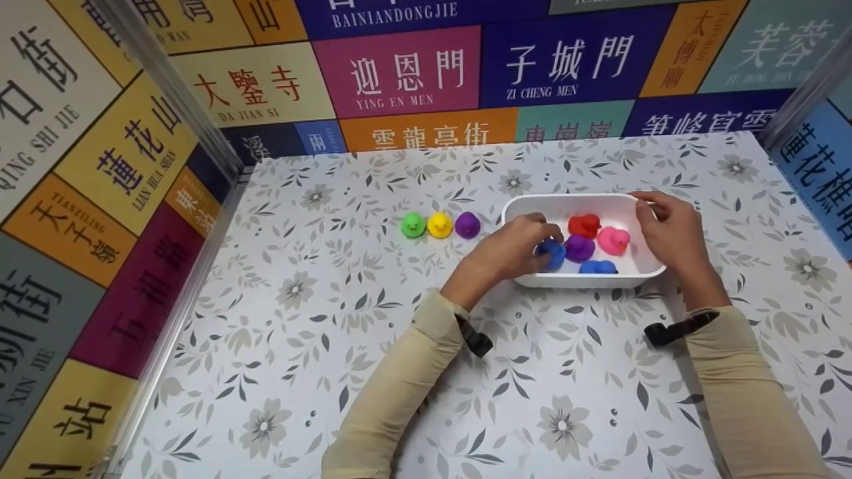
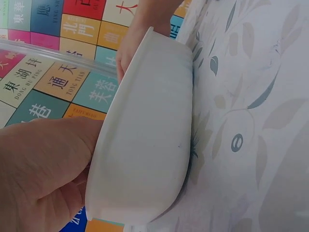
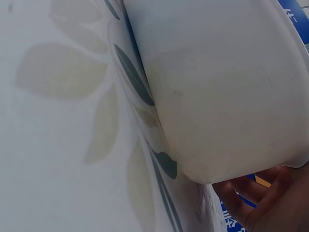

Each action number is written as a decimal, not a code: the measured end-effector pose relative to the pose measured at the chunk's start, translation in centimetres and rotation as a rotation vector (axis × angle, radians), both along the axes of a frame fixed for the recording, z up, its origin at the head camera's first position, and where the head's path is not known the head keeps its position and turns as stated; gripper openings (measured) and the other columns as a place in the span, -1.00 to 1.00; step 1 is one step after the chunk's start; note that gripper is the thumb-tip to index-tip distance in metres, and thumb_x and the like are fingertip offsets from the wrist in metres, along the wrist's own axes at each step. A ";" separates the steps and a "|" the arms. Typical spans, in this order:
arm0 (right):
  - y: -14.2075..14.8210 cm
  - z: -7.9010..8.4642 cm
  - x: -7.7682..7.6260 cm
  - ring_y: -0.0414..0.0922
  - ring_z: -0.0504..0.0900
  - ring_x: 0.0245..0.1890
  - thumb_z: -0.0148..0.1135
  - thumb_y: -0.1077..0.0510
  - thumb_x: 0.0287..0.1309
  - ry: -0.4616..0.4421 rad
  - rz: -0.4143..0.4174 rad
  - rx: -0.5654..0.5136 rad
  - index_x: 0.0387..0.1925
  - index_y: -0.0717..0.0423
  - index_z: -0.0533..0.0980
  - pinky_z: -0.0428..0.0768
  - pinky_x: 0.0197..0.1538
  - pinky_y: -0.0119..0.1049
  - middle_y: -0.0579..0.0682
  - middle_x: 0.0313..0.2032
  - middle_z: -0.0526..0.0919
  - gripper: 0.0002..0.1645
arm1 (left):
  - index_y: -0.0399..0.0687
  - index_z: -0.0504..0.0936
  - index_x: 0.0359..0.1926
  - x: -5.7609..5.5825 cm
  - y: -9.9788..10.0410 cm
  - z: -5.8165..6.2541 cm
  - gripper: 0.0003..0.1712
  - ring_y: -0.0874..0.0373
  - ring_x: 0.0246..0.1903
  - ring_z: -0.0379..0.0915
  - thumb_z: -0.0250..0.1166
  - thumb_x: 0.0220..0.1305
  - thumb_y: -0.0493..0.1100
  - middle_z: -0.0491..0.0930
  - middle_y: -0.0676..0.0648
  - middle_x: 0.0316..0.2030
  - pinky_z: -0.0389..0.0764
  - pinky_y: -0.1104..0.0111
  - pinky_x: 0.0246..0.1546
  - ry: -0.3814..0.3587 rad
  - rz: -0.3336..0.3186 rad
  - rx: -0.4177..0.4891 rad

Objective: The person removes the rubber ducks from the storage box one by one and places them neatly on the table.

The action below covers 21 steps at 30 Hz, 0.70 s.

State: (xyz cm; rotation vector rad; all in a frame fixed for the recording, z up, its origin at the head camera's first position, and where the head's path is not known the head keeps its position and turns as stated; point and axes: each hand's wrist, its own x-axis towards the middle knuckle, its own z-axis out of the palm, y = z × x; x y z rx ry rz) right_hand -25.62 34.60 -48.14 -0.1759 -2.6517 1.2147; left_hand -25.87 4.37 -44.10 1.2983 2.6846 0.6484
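Note:
A white plastic box with rounded corners stands on the table, holding several small rubber ducks. My left hand reaches over its left end, fingers curled round a blue duck inside, which they partly cover. Beside that duck lie a purple duck, a red duck, a pink duck and a second blue duck. At the right end my right hand grips the box's rim. The left wrist view shows the box's outer wall, with the ducks hidden behind it.
Left of the box, a green duck, a yellow duck and another purple duck stand in a row. A floral cloth covers the table. Colourful lettered panels rise behind and at both sides.

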 end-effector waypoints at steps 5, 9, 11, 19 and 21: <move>0.0 0.0 0.0 -0.49 0.53 -0.15 0.02 -0.19 0.64 -0.007 -0.008 0.004 0.38 -0.04 0.63 0.40 -0.04 -0.47 0.26 0.18 0.77 -0.44 | -0.15 0.73 0.22 0.0 -0.3 -0.2 -0.66 0.12 0.04 0.64 0.36 0.51 -0.19 0.74 -0.10 0.08 0.63 0.49 0.15 0.036 -0.006 0.056; -0.1 0.0 0.1 -0.44 0.54 -0.11 0.01 -0.22 0.63 -0.023 -0.019 0.007 0.39 -0.05 0.62 0.39 0.00 -0.44 0.25 0.19 0.77 -0.42 | -0.18 0.71 0.23 0.2 -0.7 -0.3 -0.65 0.11 0.05 0.66 0.36 0.52 -0.17 0.77 -0.10 0.07 0.63 0.51 0.18 0.050 -0.009 0.103; -0.2 0.1 0.1 -0.37 0.54 -0.10 0.00 -0.23 0.63 -0.029 -0.022 0.007 0.39 -0.05 0.62 0.38 0.00 -0.41 0.25 0.19 0.77 -0.41 | -0.17 0.71 0.25 0.4 -0.9 -0.3 -0.64 0.11 0.08 0.64 0.36 0.53 -0.14 0.76 -0.09 0.08 0.63 0.51 0.20 0.067 0.001 0.108; -0.2 0.1 0.1 -0.29 0.57 -0.05 -0.01 -0.25 0.63 -0.044 -0.021 0.000 0.41 -0.05 0.61 0.40 0.00 -0.41 0.23 0.23 0.75 -0.39 | -0.09 0.71 0.28 1.0 -2.0 -0.3 -0.60 0.11 0.16 0.56 0.33 0.57 -0.03 0.70 -0.08 0.16 0.60 0.52 0.26 0.170 0.036 0.150; -0.1 0.1 0.2 -0.29 0.56 -0.05 -0.01 -0.25 0.63 -0.046 -0.022 0.000 0.41 -0.05 0.61 0.40 0.00 -0.41 0.22 0.23 0.75 -0.39 | -0.08 0.72 0.27 1.0 -2.3 -0.3 -0.61 0.11 0.15 0.56 0.35 0.56 -0.02 0.69 -0.08 0.15 0.60 0.51 0.26 0.190 0.040 0.178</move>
